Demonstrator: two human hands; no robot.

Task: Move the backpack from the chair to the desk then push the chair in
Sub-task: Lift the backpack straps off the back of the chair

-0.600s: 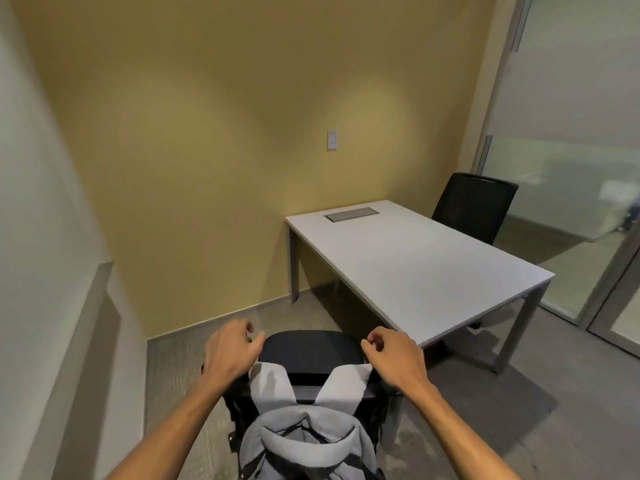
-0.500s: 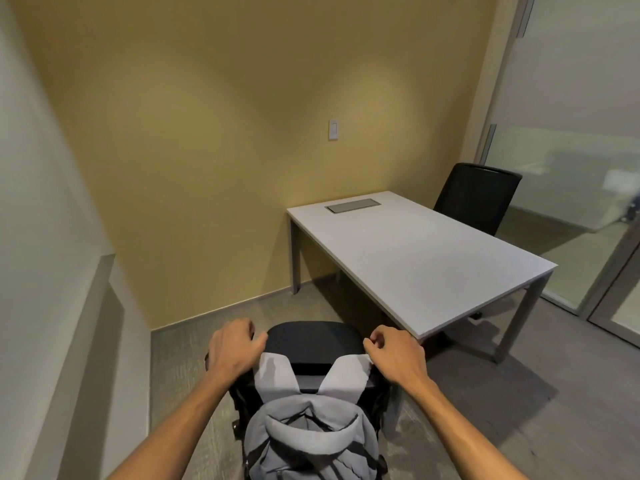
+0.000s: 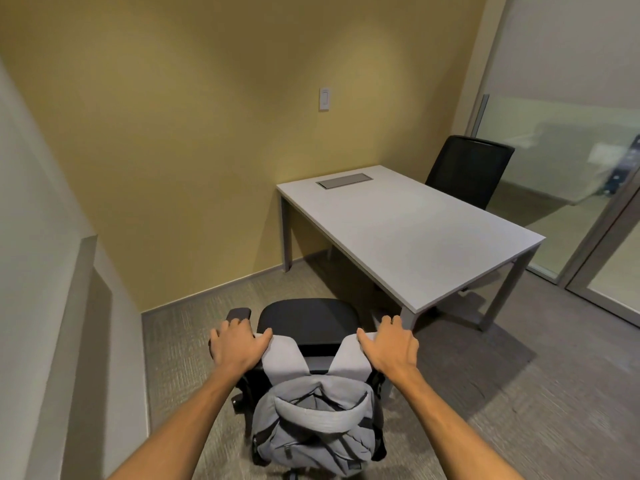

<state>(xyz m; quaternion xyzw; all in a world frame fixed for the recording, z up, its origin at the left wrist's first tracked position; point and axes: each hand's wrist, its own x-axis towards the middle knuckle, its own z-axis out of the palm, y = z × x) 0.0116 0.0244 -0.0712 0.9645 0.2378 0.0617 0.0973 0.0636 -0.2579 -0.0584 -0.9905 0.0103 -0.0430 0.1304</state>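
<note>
While the grey fabric backpack [image 3: 313,424] is hanging against the back of the black office chair [image 3: 308,322], its two pale straps are lying over the backrest top. Both hands are resting flat there with fingers spread: the left hand [image 3: 239,346] is covering the left strap, the right hand [image 3: 389,344] the right strap, though whether either is actually pinching fabric is hard to tell. Beyond, the white rectangular desk [image 3: 408,233] is standing near, apart from the chair
</note>
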